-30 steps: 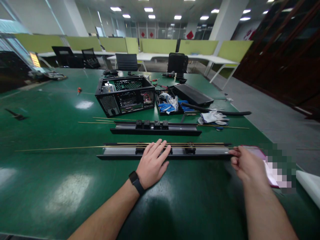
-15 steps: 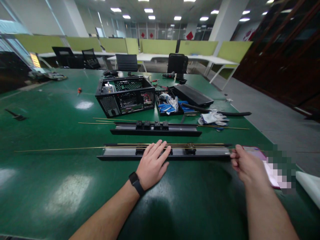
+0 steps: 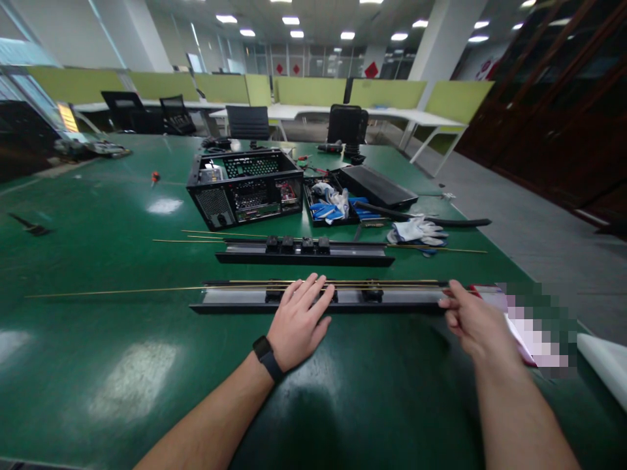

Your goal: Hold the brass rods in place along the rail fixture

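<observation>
My left hand lies with its fingers stretched out over the middle of the near black channel, resting on thin brass-coloured rods that run along it. A dark block shows inside the channel right of that hand; others are partly covered by the fingers. At the channel's right end, my right hand is closed in a pinch on a thin brass rod, whose far end sticks out well past the channel's left end. Behind lies a second black channel with several dark blocks and rods.
Beyond the channels stand an open black computer case and a tray holding blue-and-white gloves. Another glove lies to the right, near a black tube. A pinkish sheet is beside my right hand.
My right hand has moved left a little, toward the channel's end, and the rod's left tip has slid slightly further left. My left hand has stayed in place.
</observation>
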Demonstrator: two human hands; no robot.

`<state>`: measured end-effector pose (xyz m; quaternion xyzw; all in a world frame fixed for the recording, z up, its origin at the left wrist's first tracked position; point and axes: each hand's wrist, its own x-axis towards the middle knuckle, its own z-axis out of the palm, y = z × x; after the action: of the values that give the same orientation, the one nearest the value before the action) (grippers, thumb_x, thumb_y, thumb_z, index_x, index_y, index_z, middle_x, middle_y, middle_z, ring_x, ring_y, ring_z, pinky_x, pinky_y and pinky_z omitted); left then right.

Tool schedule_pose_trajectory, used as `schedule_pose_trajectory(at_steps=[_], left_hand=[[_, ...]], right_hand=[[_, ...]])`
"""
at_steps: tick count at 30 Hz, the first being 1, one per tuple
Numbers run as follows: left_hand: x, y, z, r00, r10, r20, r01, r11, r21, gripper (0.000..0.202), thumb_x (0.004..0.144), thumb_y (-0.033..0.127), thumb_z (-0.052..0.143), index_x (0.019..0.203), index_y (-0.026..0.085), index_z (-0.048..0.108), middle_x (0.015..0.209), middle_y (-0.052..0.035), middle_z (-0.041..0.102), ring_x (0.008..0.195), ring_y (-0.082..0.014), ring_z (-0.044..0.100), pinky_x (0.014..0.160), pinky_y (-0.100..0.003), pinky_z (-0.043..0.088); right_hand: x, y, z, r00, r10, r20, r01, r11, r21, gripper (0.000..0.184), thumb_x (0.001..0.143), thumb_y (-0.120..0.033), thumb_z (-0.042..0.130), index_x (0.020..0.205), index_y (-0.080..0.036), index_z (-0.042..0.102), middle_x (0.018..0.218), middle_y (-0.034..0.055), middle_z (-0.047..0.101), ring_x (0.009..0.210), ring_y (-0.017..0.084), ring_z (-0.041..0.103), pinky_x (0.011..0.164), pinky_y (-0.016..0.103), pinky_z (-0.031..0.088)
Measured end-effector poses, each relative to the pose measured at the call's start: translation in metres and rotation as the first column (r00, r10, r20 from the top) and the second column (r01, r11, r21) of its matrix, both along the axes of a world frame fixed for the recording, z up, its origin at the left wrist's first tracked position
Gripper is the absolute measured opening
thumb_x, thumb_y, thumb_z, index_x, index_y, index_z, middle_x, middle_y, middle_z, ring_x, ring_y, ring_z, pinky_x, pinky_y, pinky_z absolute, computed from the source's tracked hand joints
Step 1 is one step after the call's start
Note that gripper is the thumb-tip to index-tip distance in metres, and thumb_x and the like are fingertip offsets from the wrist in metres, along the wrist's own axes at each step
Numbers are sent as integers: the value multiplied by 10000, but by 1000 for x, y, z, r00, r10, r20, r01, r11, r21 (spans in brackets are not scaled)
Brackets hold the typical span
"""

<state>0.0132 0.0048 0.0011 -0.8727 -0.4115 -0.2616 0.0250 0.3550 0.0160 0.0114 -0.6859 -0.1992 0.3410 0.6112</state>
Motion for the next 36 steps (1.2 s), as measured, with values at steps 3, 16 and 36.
schedule_pose_trajectory(at_steps=[3, 16, 36], left_hand=[[0, 0, -1, 1000, 0, 3, 0, 1000, -2, 576, 943, 282, 554, 1497, 203, 416, 1567, -104, 405, 1486, -278, 304, 1204, -491, 277], [0, 1, -1, 1000, -3, 2, 3, 1000, -2, 578, 943, 282, 557, 1497, 202, 413, 1571, -95, 401, 1483, -259, 311, 1214, -471, 264], [0, 1, 0, 1000, -6, 5, 6, 1000, 3, 580, 932, 263, 566, 1492, 206, 424, 1562, -107, 413, 1477, -269, 324, 1210, -476, 285]], right_hand=[[-3, -1, 3, 999, 26, -27, -25, 999, 22, 182, 802, -300, 706, 745, -162, 602, 590, -6, 604, 291, 53, 365, 231, 143, 179], [6, 3, 1, 993, -90, -83, 94, 995, 46, 116, 832, -240, 649, 747, -167, 618, 538, -23, 572, 290, 61, 368, 237, 152, 194], [15, 3, 6, 982, -159, -97, 165, 985, 56, 144, 853, -210, 647, 722, -165, 607, 556, -32, 560, 304, 42, 371, 263, 142, 223]])
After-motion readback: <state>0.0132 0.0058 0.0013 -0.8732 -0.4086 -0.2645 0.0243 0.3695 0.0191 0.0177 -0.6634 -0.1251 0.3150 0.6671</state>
